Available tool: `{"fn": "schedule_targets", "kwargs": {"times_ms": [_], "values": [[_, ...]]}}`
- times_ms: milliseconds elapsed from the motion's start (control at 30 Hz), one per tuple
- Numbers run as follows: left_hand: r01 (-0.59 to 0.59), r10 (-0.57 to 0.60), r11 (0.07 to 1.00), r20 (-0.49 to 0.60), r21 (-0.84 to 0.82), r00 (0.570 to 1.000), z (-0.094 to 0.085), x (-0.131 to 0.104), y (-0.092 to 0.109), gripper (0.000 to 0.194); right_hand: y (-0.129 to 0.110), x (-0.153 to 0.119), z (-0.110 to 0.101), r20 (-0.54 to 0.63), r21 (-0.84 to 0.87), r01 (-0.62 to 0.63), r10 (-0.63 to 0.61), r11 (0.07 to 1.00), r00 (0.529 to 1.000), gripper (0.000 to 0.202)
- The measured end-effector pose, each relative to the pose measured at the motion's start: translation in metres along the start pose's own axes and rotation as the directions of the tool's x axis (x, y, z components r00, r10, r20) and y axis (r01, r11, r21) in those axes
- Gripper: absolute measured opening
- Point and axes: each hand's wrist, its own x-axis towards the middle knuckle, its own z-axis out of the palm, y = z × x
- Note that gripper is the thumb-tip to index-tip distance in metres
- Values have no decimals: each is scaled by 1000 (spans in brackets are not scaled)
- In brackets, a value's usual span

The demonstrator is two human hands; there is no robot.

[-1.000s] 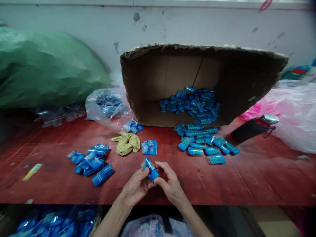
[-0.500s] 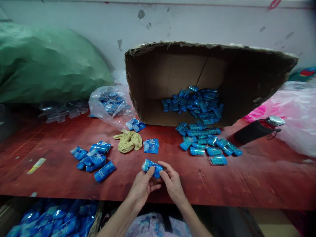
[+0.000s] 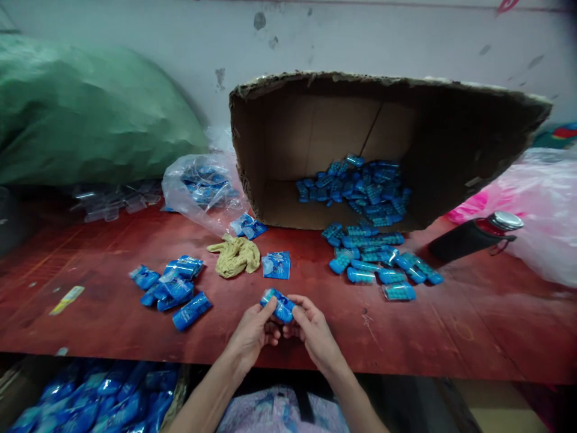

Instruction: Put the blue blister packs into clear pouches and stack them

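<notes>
While the hands sit low over the front edge of the red desk [image 3: 451, 337], a small blue packet [image 3: 277, 305] is pinched between them: the left hand [image 3: 250, 334] has its grip closed on the packet's left end, the right hand [image 3: 314, 332] on its right end. Compared with a second ago, the packet has been turned from a steep tilt to lying nearly flat, and both hands have been lowered a little toward the desk. Just behind them a flat blue sachet [image 3: 276, 265] and a crumpled tan cloth [image 3: 235, 255] are seen, unchanged. A pile of finished blue packets [image 3: 171, 286] is left where it was on the left. More blue pieces [image 3: 378, 264] are spilled from the tipped cardboard box [image 3: 270, 126], with a black bottle [image 3: 473, 236] lying to the right.
</notes>
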Motion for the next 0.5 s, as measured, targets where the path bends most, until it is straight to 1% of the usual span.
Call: {"fn": "schedule_targets", "kwargs": {"times_ms": [100, 200, 233, 300, 333, 400, 467, 500], "values": [[-27, 27, 1000, 10, -5, 1000, -1, 1, -1, 35, 0, 0, 0, 26, 102, -64, 62, 993, 998, 27], [-136, 136, 989, 2, -61, 991, -3, 3, -1, 38, -2, -1, -1, 67, 188, -125, 114, 974, 991, 25], [-164, 166, 983, 9, -80, 986, -4, 4, -1, 40, -3, -1, -1, 80, 198, -138, 125, 970, 989, 26], [-188, 192, 978, 39, -95, 981, -6, 7, -1, 36, -4, -1, -2, 93, 179, -151, 136, 972, 986, 26], [-186, 191, 978, 52, -91, 980, -8, 9, -2, 33, -4, -1, -2, 89, 150, -152, 140, 977, 986, 27], [-172, 175, 982, 40, -78, 984, -9, 12, -3, 30, -3, -2, -2, 32, 42, -126, 125, 991, 992, 29], [-144, 144, 987, -7, -71, 990, -10, 14, -3, 31, -1, -3, -1, -50, -139, -48, 42, 989, 998, 30], [-128, 126, 989, -36, -72, 991, -10, 14, -3, 31, 0, -4, 0, -72, -250, 18, -37, 968, 997, 31]]}}
